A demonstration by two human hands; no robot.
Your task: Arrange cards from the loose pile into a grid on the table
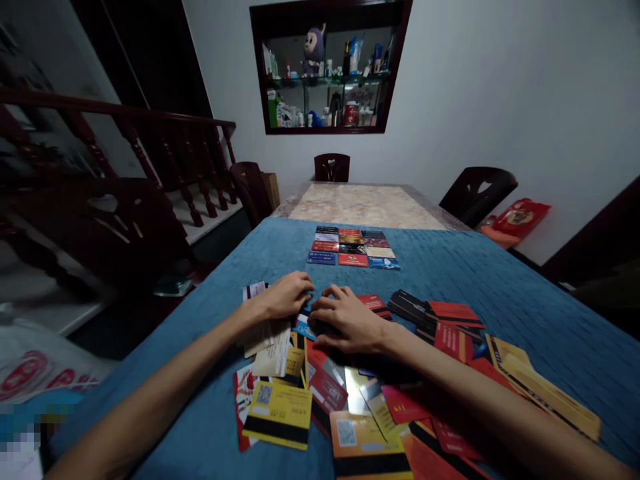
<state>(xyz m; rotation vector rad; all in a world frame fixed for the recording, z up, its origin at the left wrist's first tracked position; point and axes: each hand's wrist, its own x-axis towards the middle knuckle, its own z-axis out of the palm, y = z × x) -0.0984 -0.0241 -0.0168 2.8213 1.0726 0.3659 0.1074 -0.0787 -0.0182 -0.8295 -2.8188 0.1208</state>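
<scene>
Both of my hands rest over a loose pile of plastic cards on a blue cloth. My left hand (285,295) is bent at the pile's far left, its fingers curled together; whatever lies under their tips is hidden. Close by on the right, my right hand (345,321) lies palm down over the cards with its fingers bent and apart. A blue card (304,325) shows between the hands, partly covered. Nearer me are a yellow card (278,408) with a black stripe and an orange card (370,443). Black cards (411,307) and red cards (453,341) lie right of my right hand.
Farther up the cloth (240,267), several cards (353,248) stand in neat overlapping columns. Beyond it shows the table's patterned top (367,203). Dark chairs (477,193) surround the table, and a white bag (45,360) sits at left. A shelf niche (330,130) is in the wall.
</scene>
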